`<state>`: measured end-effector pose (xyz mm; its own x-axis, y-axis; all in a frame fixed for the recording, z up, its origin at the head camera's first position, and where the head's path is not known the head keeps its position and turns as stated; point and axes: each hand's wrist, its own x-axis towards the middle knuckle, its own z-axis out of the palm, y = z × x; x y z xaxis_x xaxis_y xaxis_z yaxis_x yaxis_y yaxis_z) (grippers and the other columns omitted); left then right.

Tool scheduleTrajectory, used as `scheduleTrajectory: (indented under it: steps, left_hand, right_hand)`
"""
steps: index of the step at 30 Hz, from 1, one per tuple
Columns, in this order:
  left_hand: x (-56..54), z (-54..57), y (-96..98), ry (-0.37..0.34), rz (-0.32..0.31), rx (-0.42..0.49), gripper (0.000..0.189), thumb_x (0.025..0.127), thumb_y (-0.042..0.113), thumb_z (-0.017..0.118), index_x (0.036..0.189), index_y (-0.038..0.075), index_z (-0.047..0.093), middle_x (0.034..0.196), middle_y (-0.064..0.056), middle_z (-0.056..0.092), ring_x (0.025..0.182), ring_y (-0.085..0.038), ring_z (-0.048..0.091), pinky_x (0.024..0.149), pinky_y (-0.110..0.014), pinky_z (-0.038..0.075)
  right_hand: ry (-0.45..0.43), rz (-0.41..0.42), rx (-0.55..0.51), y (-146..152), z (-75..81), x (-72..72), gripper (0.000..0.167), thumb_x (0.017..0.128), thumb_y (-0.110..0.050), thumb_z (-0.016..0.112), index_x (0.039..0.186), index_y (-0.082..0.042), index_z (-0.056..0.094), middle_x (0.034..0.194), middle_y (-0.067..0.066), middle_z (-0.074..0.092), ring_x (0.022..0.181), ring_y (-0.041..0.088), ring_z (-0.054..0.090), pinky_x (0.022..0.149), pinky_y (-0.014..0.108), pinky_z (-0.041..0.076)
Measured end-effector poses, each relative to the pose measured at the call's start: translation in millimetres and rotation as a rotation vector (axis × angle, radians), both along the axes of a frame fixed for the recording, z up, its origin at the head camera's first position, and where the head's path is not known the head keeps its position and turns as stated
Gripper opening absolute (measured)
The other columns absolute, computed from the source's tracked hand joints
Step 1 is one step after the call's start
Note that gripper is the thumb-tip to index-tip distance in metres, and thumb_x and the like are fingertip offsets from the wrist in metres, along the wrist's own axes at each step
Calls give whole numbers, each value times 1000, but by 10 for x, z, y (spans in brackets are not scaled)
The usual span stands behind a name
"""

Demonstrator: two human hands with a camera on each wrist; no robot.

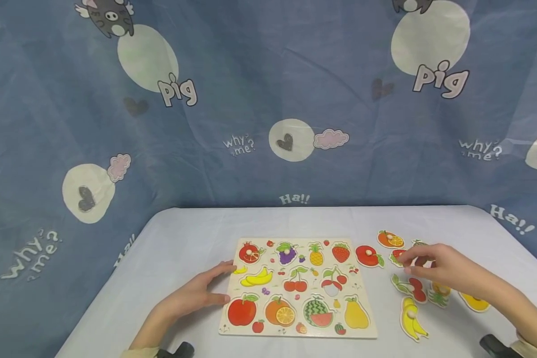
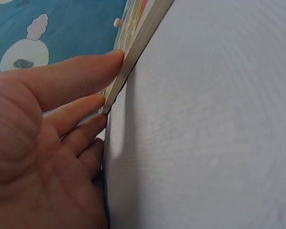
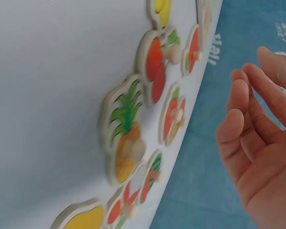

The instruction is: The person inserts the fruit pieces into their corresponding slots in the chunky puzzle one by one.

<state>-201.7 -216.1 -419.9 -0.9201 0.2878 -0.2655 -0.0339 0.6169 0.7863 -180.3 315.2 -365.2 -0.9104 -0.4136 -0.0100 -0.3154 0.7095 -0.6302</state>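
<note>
Left of the fruit puzzle, the left hand touches it, fingers apart; right of it, the right hand, loosely bent, is above fruit pieces.

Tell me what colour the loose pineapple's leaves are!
Green. The pineapple's leaves show best in the right wrist view.

Left hand outstretched, right hand bent (loosely)
</note>
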Motion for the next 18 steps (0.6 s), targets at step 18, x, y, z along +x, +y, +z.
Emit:
scheduleTrajectory:
  steps: [18]
  left_hand:
    - [27,5,0,19,1,10,72,76,13,82,141,20,53,155,-16,35,142,-41,25,106,-67,28]
  right_hand:
    - [-114,-30,37,435,-167,139,21,90,-21,71,108,-11,71,102,1,68,80,4,57,68,24,51]
